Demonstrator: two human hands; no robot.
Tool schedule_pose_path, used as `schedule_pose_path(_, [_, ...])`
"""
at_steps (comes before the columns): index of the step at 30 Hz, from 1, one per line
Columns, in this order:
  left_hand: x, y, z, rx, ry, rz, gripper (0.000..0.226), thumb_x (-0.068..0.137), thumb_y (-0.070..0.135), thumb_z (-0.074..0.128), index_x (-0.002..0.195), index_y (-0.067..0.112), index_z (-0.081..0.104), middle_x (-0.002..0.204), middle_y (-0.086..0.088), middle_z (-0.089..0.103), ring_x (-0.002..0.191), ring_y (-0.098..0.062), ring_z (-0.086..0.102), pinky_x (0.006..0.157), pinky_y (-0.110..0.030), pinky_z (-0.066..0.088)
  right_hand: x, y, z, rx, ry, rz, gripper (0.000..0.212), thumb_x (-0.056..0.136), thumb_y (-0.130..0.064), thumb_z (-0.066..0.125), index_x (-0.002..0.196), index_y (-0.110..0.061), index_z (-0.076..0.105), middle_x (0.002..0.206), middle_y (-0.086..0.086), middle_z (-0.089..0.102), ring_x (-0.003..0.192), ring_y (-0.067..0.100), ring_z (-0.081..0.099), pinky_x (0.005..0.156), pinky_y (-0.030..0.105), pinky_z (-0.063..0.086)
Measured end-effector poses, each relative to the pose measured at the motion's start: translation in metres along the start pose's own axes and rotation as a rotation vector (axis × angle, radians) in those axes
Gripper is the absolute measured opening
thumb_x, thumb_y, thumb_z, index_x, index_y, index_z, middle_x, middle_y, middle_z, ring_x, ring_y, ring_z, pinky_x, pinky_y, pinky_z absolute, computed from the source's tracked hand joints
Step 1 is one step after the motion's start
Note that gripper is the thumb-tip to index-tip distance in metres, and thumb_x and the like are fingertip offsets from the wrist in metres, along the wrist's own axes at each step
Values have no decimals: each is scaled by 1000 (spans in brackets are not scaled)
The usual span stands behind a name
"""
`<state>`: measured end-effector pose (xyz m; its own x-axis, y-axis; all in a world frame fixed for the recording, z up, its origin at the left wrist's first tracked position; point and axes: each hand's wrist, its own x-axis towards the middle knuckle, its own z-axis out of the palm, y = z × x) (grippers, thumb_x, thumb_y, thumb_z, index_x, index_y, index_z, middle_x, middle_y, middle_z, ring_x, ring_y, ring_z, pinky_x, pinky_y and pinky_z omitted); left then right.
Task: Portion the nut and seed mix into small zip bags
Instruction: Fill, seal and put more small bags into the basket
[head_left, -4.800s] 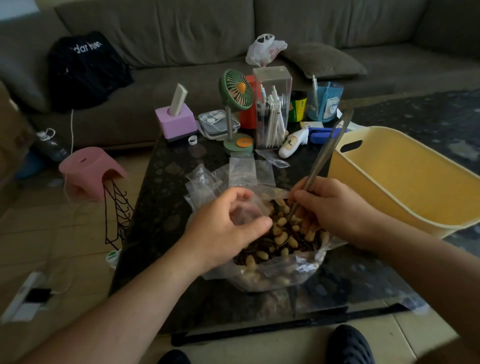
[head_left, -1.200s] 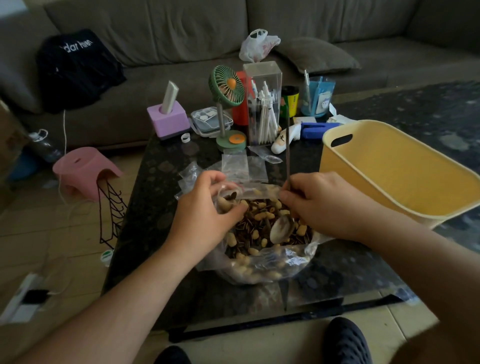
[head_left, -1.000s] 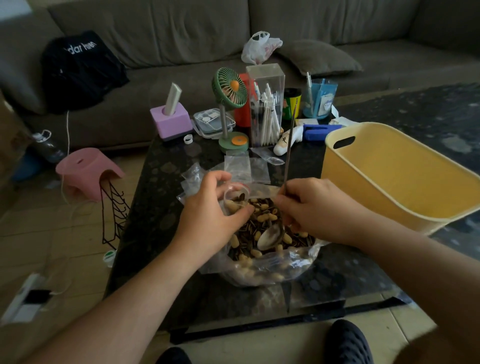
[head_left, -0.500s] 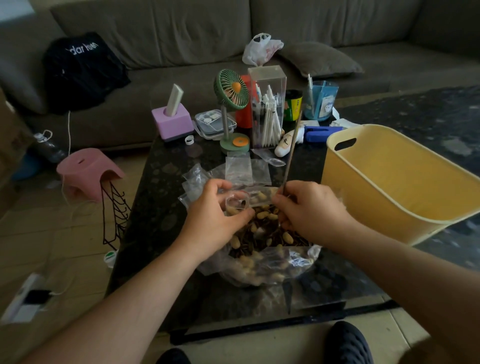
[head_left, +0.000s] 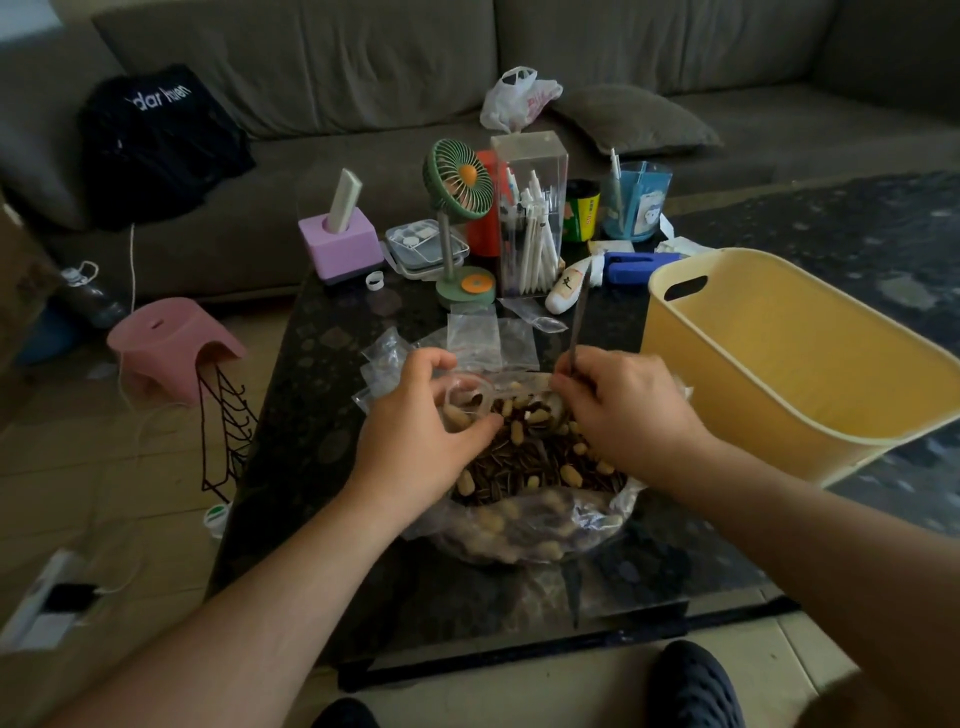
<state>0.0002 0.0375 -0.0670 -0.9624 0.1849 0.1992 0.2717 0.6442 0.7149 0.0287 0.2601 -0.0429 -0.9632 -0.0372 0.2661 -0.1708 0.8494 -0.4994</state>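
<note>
Your left hand (head_left: 415, 441) pinches a small zip bag (head_left: 464, 400) open over the big clear bag of nut and seed mix (head_left: 530, 467) on the dark stone table (head_left: 322, 415); your right hand (head_left: 623, 410) grips a slim metal spoon (head_left: 578, 322) (its bowl hidden). The flimsy, narrow mouth could fold shut, sending smooth peanuts and striped seeds spilling past it.

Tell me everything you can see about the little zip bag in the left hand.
The small zip bag is clear, thin plastic, its mouth held open in a round ring facing the camera. The left hand pinches it just over the big bag of nuts and seeds. At least one pale peanut and something dark show inside. The right hand holds a spoon close beside its mouth.
</note>
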Motion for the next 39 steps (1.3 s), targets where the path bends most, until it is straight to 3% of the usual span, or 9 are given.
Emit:
schedule_pose_path(5, [4,-2,3,-103,-48,-80,65,81,50,87,126,39,42,114,32,72,97,8,69,91,-36,60,-6,-7,14,9,-45,-140,25,102,-29,52,102,-13,71,95,2,71,84,22,68,77,46,57])
schedule_pose_path(9, [9,-8,3,-280,-56,-186,63,81,42,89,127,35,46,115,24,76,96,-6,75,94,-48,61,-2,-8,4,-76,-13,-150,33,101,-35,44,103,-15,69,92,1,67,78,22,64,70,46,56])
schedule_pose_path(18, [9,-6,7,-341,-93,-215,60,83,37,89,126,35,47,111,24,77,98,-8,76,95,-47,62,-7,-16,19,89,-92,-93,19,105,-25,56,90,-23,67,91,-12,67,84,10,63,80,33,54])
schedule_pose_path(27, [8,-4,3,-347,-52,-176,57,84,32,89,124,32,49,112,22,77,94,-7,76,92,-50,62,-5,-19,9,14,-199,-69,20,107,-31,52,96,-20,65,86,-7,65,79,15,61,74,39,51])
schedule_pose_path(32, [7,-7,3,-343,-123,-231,61,79,43,91,121,39,48,110,24,77,95,-4,76,91,-45,63,-9,-22,11,150,-256,64,20,107,-32,53,96,-23,67,84,-9,65,78,9,62,73,34,51])
schedule_pose_path(36, [8,-6,2,-397,-123,-279,70,59,59,90,115,44,52,115,17,77,98,-9,76,93,-49,63,-13,-25,19,290,-283,219,20,107,-33,52,95,-27,67,83,-4,72,73,9,69,72,32,59])
schedule_pose_path(39, [8,-6,1,-387,-123,-249,60,73,45,93,117,41,52,113,19,78,101,-13,75,98,-50,60,-10,-24,16,416,-298,362,17,108,-29,52,99,-26,66,82,-1,74,67,9,71,64,26,60])
